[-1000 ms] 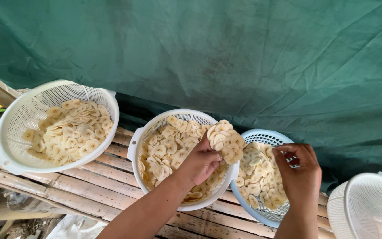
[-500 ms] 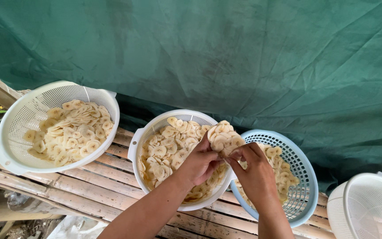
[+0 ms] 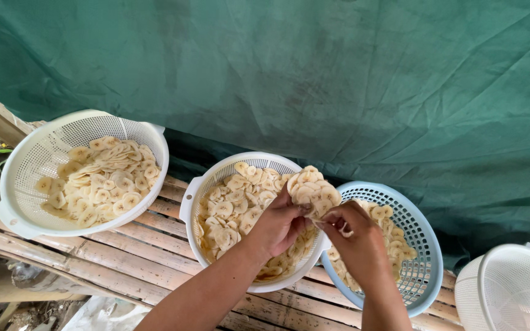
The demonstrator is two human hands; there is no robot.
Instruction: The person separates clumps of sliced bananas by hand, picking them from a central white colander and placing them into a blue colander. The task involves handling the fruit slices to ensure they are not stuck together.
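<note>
- Under my left hand [image 3: 280, 224] sits a white colander [image 3: 192, 202], well filled with pale round banana slices [image 3: 234, 208].
- Under my right hand [image 3: 357, 239] is a light blue basket [image 3: 421, 245]; more slices lie in it, heaped on the side nearest my hands, and its far side shows bare mesh.
- Well off to the left of my left hand, a larger white colander [image 3: 26, 184] holds a spread of the same slices.
- Far to the right of my right hand stands a white basket [image 3: 510, 288]; I cannot see inside it.
- All rest on a surface [image 3: 136, 257] of wooden slats.
- My left hand is closed on a clump of slices [image 3: 311, 190], lifted above the rim where colander and blue basket meet.
- My right hand pinches the lower edge of that clump, fingers curled, just beside my left.
</note>
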